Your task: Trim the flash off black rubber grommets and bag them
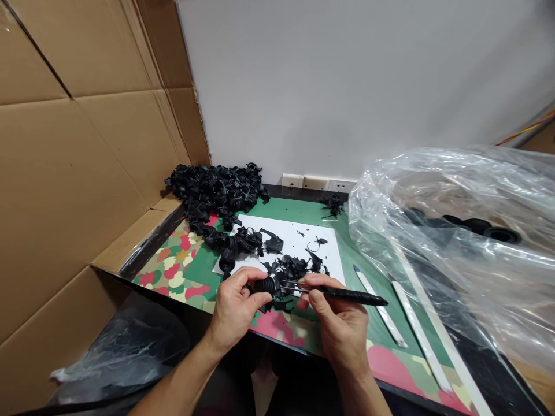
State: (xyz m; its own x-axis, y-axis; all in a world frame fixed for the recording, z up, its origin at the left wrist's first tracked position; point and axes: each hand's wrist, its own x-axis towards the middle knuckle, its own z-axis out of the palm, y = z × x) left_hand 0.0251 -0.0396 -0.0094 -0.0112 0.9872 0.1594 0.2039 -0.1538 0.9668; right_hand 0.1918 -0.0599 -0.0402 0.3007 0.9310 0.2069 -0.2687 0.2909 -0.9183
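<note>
My left hand (236,306) is closed around a small black ribbed rubber part (266,285) near the table's front edge. My right hand (336,315) pinches a black-handled craft knife (347,295), and its thin blade points left and touches the rubber part. Both hands hover over a white sheet (299,242) strewn with black rubber trimmings (295,267). A big heap of the same black rubber parts (217,190) lies at the back left of the table.
A green cutting mat (368,271) covers a camouflage-patterned tabletop (173,266). Two white blade strips (381,309) lie to the right. A large clear plastic bag (455,231) holding black parts fills the right side. Cardboard panels (78,162) wall off the left; a dark plastic bag (125,346) sits below.
</note>
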